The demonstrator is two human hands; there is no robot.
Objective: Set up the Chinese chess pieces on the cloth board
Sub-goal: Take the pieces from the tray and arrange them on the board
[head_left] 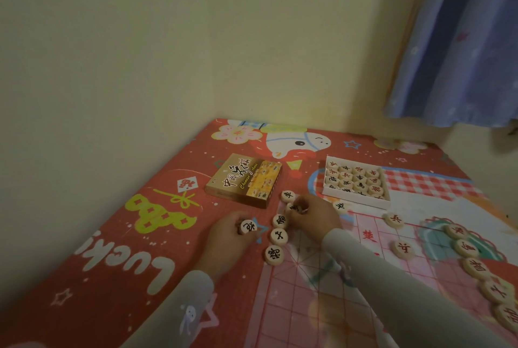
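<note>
**Both hands hold black pieces at the board's far-left edge**

The cloth board, pink with a red grid, lies on a red cartoon-printed cover spread over the desk, in a corner where two pale walls meet. The left hand grips one round wooden piece with a black character, its fingers curled round the disc, just off the board's left edge. The right hand pinches another black-marked piece at its fingertips, near the board's far-left corner. The two hands are close together but apart.

Between and beside them a column of black pieces runs along the left edge of the board: one at the far end, one just below the right hand's piece, the next and the nearest.

On the board's right side a column of red-character pieces lines the edge, touching or nearly touching one another. Further in, single red pieces sit apart on the grid: one and another. A further piece lies just in front of the white tray, which holds rows of more pieces and stands beyond the board. To the tray's left lies the yellow-brown game box, lettered "Chinese chess". A blue patterned curtain hangs at the upper right.
</note>
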